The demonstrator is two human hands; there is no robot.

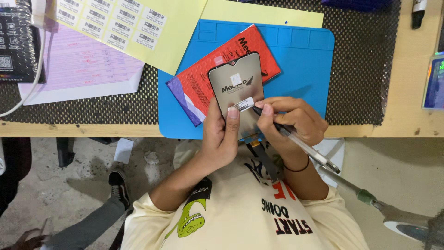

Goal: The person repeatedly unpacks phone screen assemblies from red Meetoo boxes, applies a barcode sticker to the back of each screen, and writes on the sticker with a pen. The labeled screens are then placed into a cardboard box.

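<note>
Two hands on one grey phone screen panel (236, 92), raised over blue silicone work mat (300, 60).
Left hand (222, 134) gripping panel's lower edge, thumb flat beside small white barcode sticker (241, 104), apparently steadying; right hand (289, 120) pinching clear-barrelled pen (296, 141), tip at sticker; red padded envelope (199, 83) beneath.

Two hands are at work in the middle of the frame, the left hand (222, 139) and the right hand (291, 120), with one phone screen panel (235, 88) and one pen (296, 141) between them. One red packet (203, 88) lies on one blue mat (305, 60). Two yellow sheets sit at the top: a label sheet (134, 28) and a plain sheet (263, 16). One pink form (83, 65) lies at upper left.
</note>
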